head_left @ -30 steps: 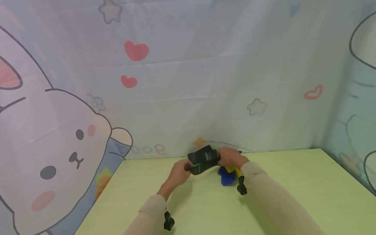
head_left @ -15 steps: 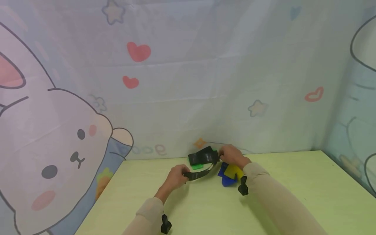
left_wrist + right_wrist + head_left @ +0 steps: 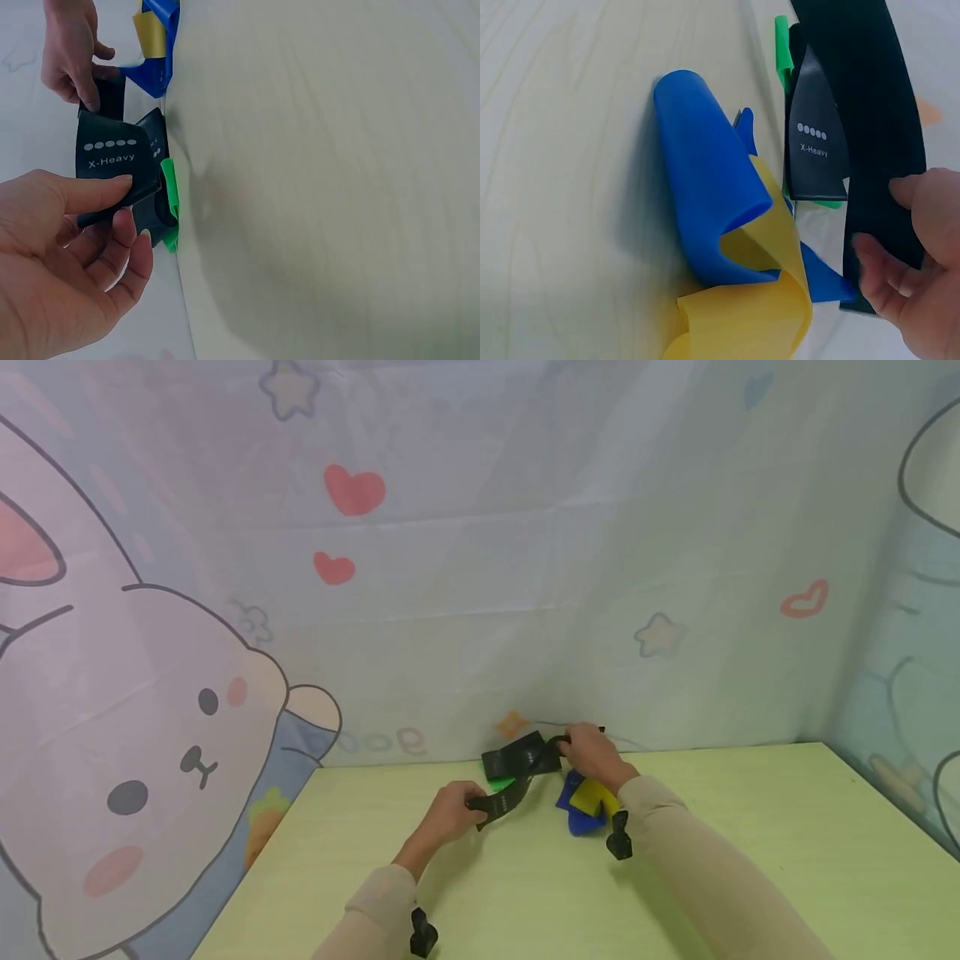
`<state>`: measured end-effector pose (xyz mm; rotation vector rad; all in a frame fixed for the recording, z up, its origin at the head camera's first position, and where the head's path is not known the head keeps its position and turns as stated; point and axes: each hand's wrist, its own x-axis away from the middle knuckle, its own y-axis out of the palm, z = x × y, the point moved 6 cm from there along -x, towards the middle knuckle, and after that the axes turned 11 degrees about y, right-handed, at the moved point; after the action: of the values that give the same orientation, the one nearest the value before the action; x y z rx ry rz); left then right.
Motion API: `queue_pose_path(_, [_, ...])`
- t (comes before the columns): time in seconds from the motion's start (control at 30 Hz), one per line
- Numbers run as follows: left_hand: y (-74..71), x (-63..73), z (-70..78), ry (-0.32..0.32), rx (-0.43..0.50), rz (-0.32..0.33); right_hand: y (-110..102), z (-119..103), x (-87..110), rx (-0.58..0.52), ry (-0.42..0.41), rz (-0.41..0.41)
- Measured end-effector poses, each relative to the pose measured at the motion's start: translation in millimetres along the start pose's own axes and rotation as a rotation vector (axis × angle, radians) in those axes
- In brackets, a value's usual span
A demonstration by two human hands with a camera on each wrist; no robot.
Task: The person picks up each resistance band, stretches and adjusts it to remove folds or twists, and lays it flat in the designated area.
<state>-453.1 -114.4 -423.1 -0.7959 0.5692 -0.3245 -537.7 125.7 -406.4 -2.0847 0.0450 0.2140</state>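
Observation:
Both hands hold one black resistance band (image 3: 504,803). My left hand (image 3: 453,811) pinches its near-left end between thumb and fingers; there the band reads "X-Heavy" (image 3: 112,154) in the left wrist view. My right hand (image 3: 592,753) pinches the other end, and the strip (image 3: 874,112) runs upward from its fingers in the right wrist view. Between the hands the strip twists and crosses in front of another black band (image 3: 517,758), also marked X-Heavy. Part of a green band (image 3: 171,195) pokes out beside that second black one.
Close to the right hand, a blue band (image 3: 705,157) and a yellow band (image 3: 742,330) lie curled together on the pale table (image 3: 540,893). A printed cloth backdrop (image 3: 480,568) rises along the table's far edge.
My left hand has drawn down and left, spreading the held band away from the second black one. The right hand has shifted slightly right, and the band between them has twisted.

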Motion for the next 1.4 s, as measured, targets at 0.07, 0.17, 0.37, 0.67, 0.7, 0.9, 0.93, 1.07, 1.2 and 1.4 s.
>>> queue_pose_path(0.07, [-1.0, 0.6, -0.5, -0.001, 0.007, 0.001, -1.8, 1.8, -0.6, -0.004, 0.018, 0.022])
queue_pose_path(0.17, [-2.4, 1.2, -1.7, -0.005, 0.018, -0.003, -4.5, 4.3, -1.2, 0.007, 0.047, 0.049])
queue_pose_path(0.37, [-7.0, 4.5, -0.3, -0.026, 0.034, -0.010, -4.5, 5.9, -0.8, 0.028, 0.083, 0.044])
queue_pose_path(0.67, [-13.3, 11.3, 4.7, -0.084, 0.129, -0.017, -8.5, -1.9, -2.5, -0.077, 0.061, 0.029])
queue_pose_path(0.7, [-13.2, 12.1, 4.1, -0.096, 0.148, -0.019, -8.6, -2.5, -2.9, -0.101, 0.063, 0.014])
queue_pose_path(0.9, [-10.6, 16.8, -0.4, -0.153, 0.223, -0.039, -7.7, -3.9, -4.7, -0.230, 0.086, -0.077])
queue_pose_path(0.93, [-10.0, 17.3, -1.1, -0.159, 0.225, -0.044, -8.2, -3.8, -4.9, -0.241, 0.089, -0.079])
queue_pose_path(1.07, [-9.0, 19.1, -1.8, -0.170, 0.218, -0.062, -11.6, -3.3, -6.2, -0.282, 0.096, -0.060])
queue_pose_path(1.2, [-9.9, 20.7, -0.9, -0.175, 0.222, -0.067, -13.6, -2.3, -8.5, -0.354, 0.083, -0.037])
queue_pose_path(1.4, [-10.5, 22.8, 2.4, -0.181, 0.234, -0.090, -17.9, 0.8, -9.3, -0.427, 0.098, 0.023])
